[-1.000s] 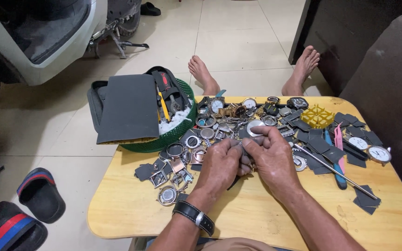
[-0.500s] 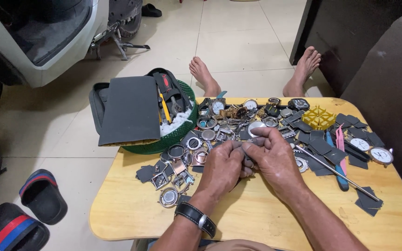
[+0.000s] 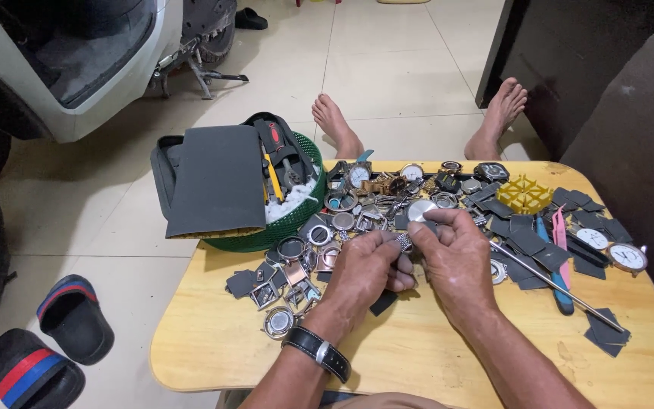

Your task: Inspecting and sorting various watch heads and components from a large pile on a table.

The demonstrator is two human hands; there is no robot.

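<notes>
Two hands: left hand (image 3: 367,266) and right hand (image 3: 457,257) meet over the worktop (image 3: 418,356).
Grasp: both pinch one small metal watch part (image 3: 405,241) between them.
Beyond hands: watch cases (image 3: 357,208).
Left side: green basket (image 3: 285,223).

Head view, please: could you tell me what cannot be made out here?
- The small metal part: mostly hidden between the left hand and right hand.
- Green basket: contents largely covered by the grey pouch.
- Watch cases: too small to tell apart.
</notes>
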